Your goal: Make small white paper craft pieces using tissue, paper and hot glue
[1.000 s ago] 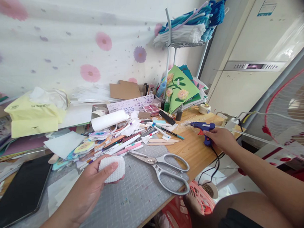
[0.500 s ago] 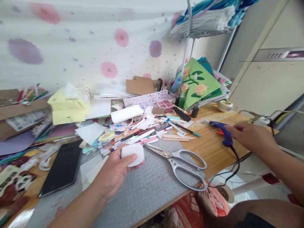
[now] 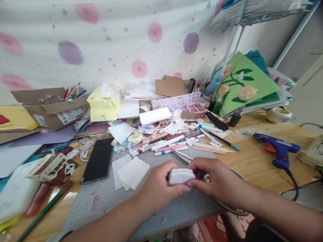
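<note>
Both hands meet over the grey cutting mat (image 3: 101, 205) near the table's front edge. My left hand (image 3: 157, 187) and my right hand (image 3: 216, 179) each pinch one end of a small white textured foam piece (image 3: 180, 176), held just above the mat. The scissors lie under my right hand and are mostly hidden. A blue glue gun (image 3: 279, 149) rests on the wooden tabletop to the right, apart from my hands, with its black cord trailing off the edge.
A pile of pens and markers (image 3: 165, 142) lies behind my hands. Nearby are white paper squares (image 3: 131, 172), a black phone (image 3: 97, 161), a cardboard box (image 3: 53, 106), yellow tissue packs (image 3: 103, 105), a green flower card (image 3: 242, 83) and a tape roll (image 3: 279, 114).
My right hand left the glue gun and came over to the foam piece, now gripping it together with my left hand. The view swung left and down.
</note>
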Tool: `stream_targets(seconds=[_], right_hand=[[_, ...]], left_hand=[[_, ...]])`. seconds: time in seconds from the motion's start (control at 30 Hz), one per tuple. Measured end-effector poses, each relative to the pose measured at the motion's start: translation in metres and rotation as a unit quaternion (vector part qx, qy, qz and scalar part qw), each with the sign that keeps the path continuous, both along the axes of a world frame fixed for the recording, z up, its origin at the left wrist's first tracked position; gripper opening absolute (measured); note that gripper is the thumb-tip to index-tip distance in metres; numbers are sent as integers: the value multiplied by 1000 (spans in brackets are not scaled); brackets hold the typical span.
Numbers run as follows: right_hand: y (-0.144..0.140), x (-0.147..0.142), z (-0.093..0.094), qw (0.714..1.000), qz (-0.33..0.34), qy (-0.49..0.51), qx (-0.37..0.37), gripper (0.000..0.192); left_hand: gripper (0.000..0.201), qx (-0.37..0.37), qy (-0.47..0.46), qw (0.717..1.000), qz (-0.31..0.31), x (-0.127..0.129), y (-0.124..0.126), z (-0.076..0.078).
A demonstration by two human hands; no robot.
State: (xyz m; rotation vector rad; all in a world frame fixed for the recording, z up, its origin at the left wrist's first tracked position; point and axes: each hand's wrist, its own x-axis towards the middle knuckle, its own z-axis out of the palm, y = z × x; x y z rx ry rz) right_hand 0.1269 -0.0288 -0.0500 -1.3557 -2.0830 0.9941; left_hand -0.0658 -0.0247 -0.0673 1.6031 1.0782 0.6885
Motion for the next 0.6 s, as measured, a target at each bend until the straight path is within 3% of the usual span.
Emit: stream_targets(seconds=[0.2,0.3,0.43,0.6], right_hand=[[7,-5,7,999,32,-2,-41,10],[14,12,5,999,37,15,-29,19],[34,69,2,990,-94,-104,34,26],[41,145,7,939,-223,-258,47,30]], left_hand=[[14,20,24,999,-4,-8,7,7],[10,24,61,998,23,-10,11,11],[14,-10,110,993,33,-11,15,6],[24,-45,97,994,21,-8,18,-6]])
